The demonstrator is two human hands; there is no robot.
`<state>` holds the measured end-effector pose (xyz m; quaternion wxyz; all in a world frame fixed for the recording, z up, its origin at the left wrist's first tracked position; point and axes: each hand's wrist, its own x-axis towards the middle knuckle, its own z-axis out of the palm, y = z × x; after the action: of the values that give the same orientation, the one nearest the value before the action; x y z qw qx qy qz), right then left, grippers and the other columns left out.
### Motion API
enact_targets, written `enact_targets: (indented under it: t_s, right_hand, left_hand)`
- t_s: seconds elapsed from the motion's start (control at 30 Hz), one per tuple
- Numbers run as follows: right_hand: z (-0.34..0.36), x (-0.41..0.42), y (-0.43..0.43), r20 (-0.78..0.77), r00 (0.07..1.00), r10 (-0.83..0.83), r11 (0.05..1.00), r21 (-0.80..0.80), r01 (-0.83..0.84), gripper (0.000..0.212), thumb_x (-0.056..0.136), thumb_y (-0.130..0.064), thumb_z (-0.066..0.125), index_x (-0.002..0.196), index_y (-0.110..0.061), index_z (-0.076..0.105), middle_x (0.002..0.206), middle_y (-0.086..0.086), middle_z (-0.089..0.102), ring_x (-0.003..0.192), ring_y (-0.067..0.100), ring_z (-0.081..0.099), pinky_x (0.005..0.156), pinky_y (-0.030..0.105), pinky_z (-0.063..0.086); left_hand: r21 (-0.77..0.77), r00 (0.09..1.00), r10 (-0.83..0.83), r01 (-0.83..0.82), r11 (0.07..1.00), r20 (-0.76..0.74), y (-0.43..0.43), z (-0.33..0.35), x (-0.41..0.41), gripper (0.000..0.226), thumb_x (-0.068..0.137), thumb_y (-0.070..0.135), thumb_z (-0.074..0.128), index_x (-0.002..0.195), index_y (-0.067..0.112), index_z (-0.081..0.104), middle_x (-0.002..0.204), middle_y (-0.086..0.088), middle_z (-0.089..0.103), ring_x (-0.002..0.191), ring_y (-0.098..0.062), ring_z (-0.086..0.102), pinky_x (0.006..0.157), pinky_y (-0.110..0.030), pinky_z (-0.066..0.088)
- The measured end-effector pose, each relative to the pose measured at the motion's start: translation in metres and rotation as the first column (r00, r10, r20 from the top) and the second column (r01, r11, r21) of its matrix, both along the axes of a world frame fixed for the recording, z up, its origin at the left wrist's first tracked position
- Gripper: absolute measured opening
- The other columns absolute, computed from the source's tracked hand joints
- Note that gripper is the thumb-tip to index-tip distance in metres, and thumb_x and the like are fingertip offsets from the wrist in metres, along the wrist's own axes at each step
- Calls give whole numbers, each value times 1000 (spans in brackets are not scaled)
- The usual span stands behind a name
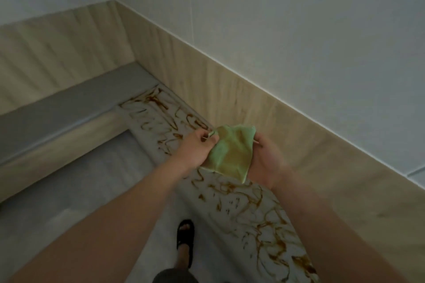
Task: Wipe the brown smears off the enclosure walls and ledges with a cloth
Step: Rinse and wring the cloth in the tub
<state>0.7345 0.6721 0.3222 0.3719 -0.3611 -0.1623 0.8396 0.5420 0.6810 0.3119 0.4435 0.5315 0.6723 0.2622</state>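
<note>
Your left hand pinches the upper corner of the cloth between thumb and fingertips. Your right hand cups the other side from beneath, fingers curled behind it. Together they hold it in the air, touching nothing else.

Just right of the right hand rises the beige wall, which looks mostly free of marks, though the light is dim. Under both hands runs the pale ledge, and the smears cover much of it. One patch lies beyond the left hand toward the corner, and a denser one lies below the wrists and back toward you. The green cloth shows a brownish stain across its middle.

You look to be between strokes, turning or refolding the cloth to find a cleaner face, and the ledge is far from done. Next, finish the fold with clean green outward and flatten it under one palm. Lower it to the ledge directly beneath and press in long overlapping passes, so the brown lifts instead of spreading.
</note>
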Motion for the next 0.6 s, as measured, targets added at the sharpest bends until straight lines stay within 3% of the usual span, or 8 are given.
enact_targets:
  t_s: [0.1, 0.27, 0.37, 0.43, 0.5, 0.6]
  right_hand:
    - [-13, -19, -25, 51, 995, 82, 996, -48, -80, 57, 107, -47, 35, 136, -6, 61, 134, 17, 68, 117, 34, 69, 86, 48, 62]
    - [-20, -87, -59, 252, 937, 243, 969, -26, -245, 41, 106, -25, 50, 141, -6, 59, 132, 13, 69, 123, 32, 66, 100, 48, 56]
    - [-9, -136, -83, 309, 908, 284, 950, 41, -311, 35, 105, -24, 58, 133, -4, 65, 116, 11, 76, 101, 24, 75, 78, 38, 64]
    - [-5, -165, -101, 351, 882, 314, 927, 86, -365, 32, 102, -26, 62, 126, -6, 68, 105, 9, 77, 88, 18, 76, 66, 30, 61]
    - [-10, -211, -129, 419, 829, 371, 883, 117, -455, 29, 104, -30, 60, 121, -10, 70, 103, 6, 79, 88, 15, 76, 67, 28, 60]
    - [-23, -268, -165, 550, 738, 392, 811, 172, -559, 39, 106, -42, 52, 122, -13, 71, 118, 7, 76, 106, 16, 74, 88, 33, 56]
  left_hand:
    - [49, 985, 146, -142, 989, -96, -49, -5, -25, 32, 107, 41, 50, 100, 17, 69, 93, -2, 71, 90, -21, 67, 69, -30, 45]
    - [141, 884, 462, -450, 882, -66, -123, -7, -94, 31, 108, 34, 50, 97, 13, 71, 87, -6, 69, 83, -21, 63, 65, -27, 37]
    - [131, 750, 654, -661, 739, 97, -162, -5, -142, 36, 109, 31, 47, 97, 5, 68, 90, -13, 70, 84, -27, 65, 71, -30, 50]
    - [28, 624, 709, -757, 653, 330, -188, 0, -167, 32, 111, 31, 42, 97, 13, 64, 100, -16, 72, 94, -32, 70, 82, -45, 61]
    - [-85, 483, 723, -800, 594, 494, -226, 0, -202, 29, 113, 31, 38, 100, 20, 62, 107, -14, 72, 100, -32, 71, 82, -49, 62]
    - [-83, 478, 732, -808, 583, 485, -281, -7, -249, 31, 112, 29, 41, 100, 18, 66, 107, -12, 73, 103, -28, 71, 90, -46, 60]
